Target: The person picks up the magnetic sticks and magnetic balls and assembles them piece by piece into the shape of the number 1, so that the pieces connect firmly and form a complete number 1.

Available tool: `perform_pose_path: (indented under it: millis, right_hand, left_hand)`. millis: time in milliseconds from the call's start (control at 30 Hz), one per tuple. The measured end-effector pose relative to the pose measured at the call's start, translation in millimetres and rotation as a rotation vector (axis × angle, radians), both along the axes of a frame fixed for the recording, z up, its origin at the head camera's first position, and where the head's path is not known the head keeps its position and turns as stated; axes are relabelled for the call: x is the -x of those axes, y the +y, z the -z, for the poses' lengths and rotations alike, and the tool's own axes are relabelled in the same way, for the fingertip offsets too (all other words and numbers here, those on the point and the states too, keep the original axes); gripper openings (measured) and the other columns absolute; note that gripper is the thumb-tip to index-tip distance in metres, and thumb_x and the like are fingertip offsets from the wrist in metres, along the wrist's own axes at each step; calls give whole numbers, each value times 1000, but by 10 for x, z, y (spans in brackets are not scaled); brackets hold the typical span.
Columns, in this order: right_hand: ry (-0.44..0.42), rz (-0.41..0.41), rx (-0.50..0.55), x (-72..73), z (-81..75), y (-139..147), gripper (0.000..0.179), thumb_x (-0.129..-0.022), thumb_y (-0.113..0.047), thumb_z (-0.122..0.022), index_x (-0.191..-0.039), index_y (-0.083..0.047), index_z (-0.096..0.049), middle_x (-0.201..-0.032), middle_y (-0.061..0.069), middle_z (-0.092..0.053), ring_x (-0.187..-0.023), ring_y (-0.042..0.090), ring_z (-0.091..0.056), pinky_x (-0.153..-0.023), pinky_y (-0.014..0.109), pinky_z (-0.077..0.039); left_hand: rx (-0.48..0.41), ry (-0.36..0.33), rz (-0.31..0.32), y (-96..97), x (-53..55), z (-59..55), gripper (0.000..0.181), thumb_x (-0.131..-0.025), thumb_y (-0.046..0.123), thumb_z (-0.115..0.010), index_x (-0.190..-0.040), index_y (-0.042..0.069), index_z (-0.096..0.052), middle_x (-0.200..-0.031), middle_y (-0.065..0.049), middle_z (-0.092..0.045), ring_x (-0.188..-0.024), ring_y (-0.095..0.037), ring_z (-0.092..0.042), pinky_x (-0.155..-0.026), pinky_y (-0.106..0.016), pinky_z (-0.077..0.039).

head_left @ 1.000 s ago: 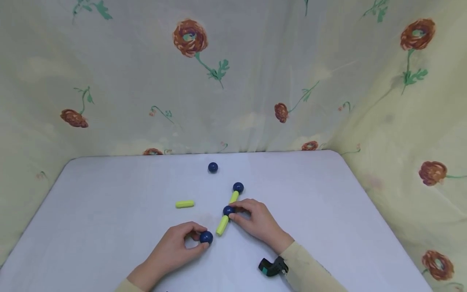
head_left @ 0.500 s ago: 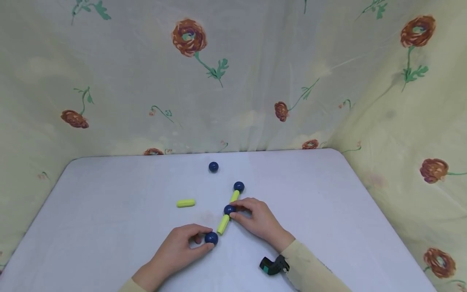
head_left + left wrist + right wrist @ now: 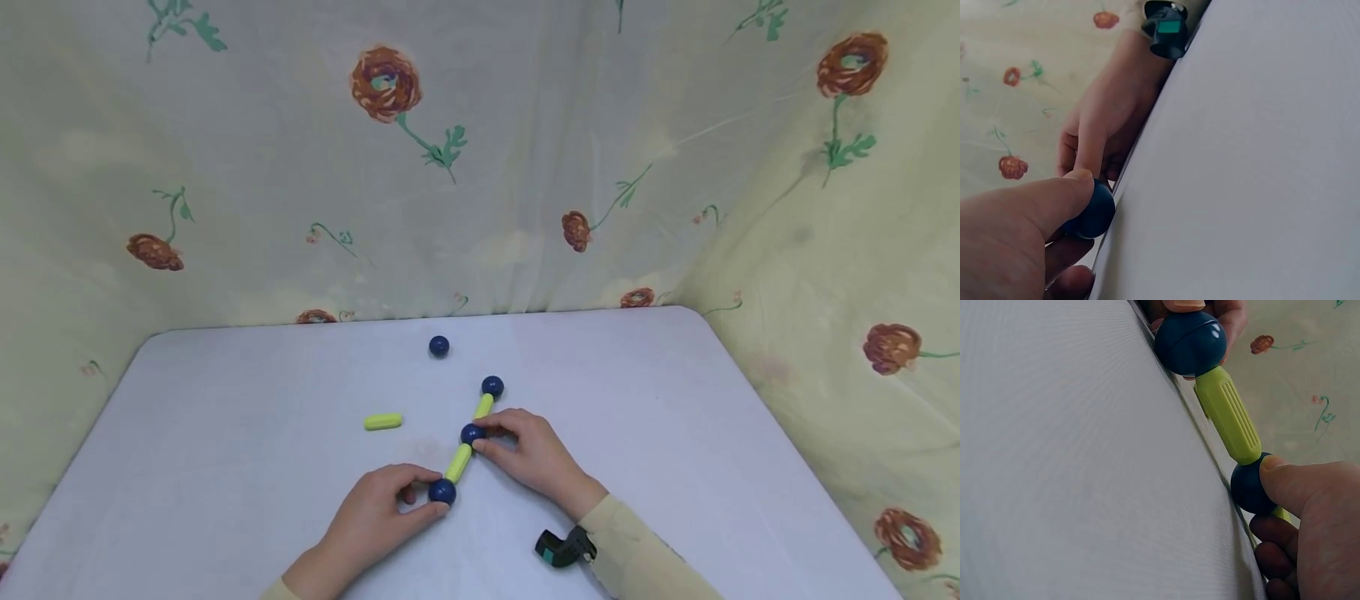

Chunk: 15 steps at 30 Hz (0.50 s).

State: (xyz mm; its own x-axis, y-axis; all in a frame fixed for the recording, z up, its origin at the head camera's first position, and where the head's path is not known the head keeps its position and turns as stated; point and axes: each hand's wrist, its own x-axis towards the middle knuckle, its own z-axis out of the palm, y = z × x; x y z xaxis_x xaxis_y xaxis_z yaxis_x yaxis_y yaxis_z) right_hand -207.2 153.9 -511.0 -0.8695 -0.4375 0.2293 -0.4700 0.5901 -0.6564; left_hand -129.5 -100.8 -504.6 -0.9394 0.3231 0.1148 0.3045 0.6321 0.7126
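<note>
My left hand pinches a dark blue ball between thumb and fingers. That ball touches the near end of a ridged yellow-green rod. The rod's far end meets a second blue ball, which my right hand pinches from the right side. Beyond it a further yellow-green rod leads to a blue ball, so they form one slanting line on the table. In the right wrist view the rod bridges the two held balls; the left wrist view shows the left-held ball under the thumb.
A loose yellow-green rod lies left of the line. One loose blue ball sits near the back edge of the white table. A flowered curtain hangs behind, and a black wrist camera is on the right wrist.
My left hand has moved its ball right, closing the gap until it touches the near rod's end. The right hand has stayed on the middle ball.
</note>
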Motion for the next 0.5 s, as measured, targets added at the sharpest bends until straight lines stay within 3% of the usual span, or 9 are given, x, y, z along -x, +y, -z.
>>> perform_pose_path:
  millis: [500]
  right_hand:
    - [1, 4, 4, 14, 16, -1, 31, -91, -42, -70, -118, -26, -70, -109, -17, -66, -102, -1, -59, -89, 30, -49]
  left_hand:
    - [21, 12, -11, 34, -13, -11, 38, -82, 55, -74, -107, 27, -72, -90, 22, -60, -75, -1, -52, -67, -23, -47]
